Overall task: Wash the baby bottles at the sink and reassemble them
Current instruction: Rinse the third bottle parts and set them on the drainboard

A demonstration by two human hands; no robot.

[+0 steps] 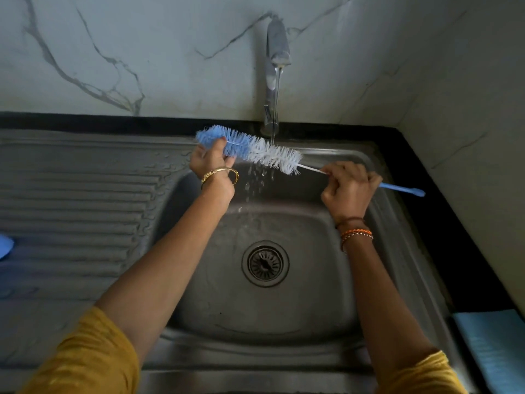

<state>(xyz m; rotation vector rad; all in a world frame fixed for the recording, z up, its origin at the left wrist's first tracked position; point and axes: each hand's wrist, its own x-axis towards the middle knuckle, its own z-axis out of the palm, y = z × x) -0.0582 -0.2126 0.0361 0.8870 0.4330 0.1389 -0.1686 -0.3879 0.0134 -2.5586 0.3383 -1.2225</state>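
A long bottle brush with blue and white bristles lies across the top of the steel sink, under a thin stream of water from the tap. My left hand grips the blue bristle end. My right hand grips the handle, whose blue tip sticks out to the right. Water drips off the white bristles into the basin. No baby bottle is in view.
A ribbed steel drainboard fills the left side, with a blue object at its left edge. A light blue cloth or sponge lies on the black counter at the right. The drain sits mid-basin. A marble wall stands behind.
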